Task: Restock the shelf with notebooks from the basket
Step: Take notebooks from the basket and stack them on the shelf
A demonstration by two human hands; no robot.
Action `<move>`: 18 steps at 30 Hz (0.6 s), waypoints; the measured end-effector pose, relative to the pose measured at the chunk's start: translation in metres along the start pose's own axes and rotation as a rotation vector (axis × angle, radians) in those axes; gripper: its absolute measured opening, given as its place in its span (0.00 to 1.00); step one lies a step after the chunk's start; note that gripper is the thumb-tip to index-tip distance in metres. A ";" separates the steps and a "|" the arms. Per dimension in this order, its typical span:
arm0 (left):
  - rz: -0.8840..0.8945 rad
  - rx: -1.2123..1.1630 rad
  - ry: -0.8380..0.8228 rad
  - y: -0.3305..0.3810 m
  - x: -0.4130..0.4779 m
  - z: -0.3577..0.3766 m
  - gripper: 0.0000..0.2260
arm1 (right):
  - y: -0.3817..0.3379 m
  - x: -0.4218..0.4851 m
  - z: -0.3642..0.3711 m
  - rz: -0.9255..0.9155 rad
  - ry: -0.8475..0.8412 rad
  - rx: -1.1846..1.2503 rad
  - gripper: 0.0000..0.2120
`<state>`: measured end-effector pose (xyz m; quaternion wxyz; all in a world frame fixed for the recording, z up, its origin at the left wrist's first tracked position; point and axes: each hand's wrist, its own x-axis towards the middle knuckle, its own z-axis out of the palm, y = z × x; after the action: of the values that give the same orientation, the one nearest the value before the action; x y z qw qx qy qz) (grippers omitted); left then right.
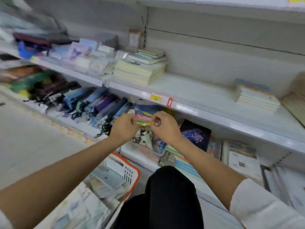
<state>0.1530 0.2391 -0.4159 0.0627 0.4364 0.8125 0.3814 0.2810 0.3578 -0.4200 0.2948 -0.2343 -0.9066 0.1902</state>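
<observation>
Pastel-striped packet [143,119] pinched by 2 hands: left hand [124,128], right hand [165,128], forearms outstretched.

Row of folded umbrellas [97,103]

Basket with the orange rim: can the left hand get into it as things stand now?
Probably yes, but not at once. The left hand pinches a colourful packet together with the right hand. The basket stands open below the left forearm, and nothing covers its top.

Head camera looks down (wide-angle, close) onto the shelf [198,91].
</observation>
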 end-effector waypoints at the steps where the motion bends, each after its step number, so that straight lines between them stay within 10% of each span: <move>1: -0.049 0.014 0.002 -0.021 -0.012 -0.009 0.13 | -0.012 -0.004 0.021 -0.011 -0.049 0.018 0.03; 18: -0.940 -0.154 -0.038 -0.279 -0.179 -0.038 0.10 | -0.068 -0.100 0.227 0.049 -0.953 -0.053 0.22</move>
<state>0.0619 -0.0095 -0.6188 0.2752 0.0227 0.8900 0.3628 0.1895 0.2013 -0.6025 -0.1646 -0.1495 -0.9396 0.2603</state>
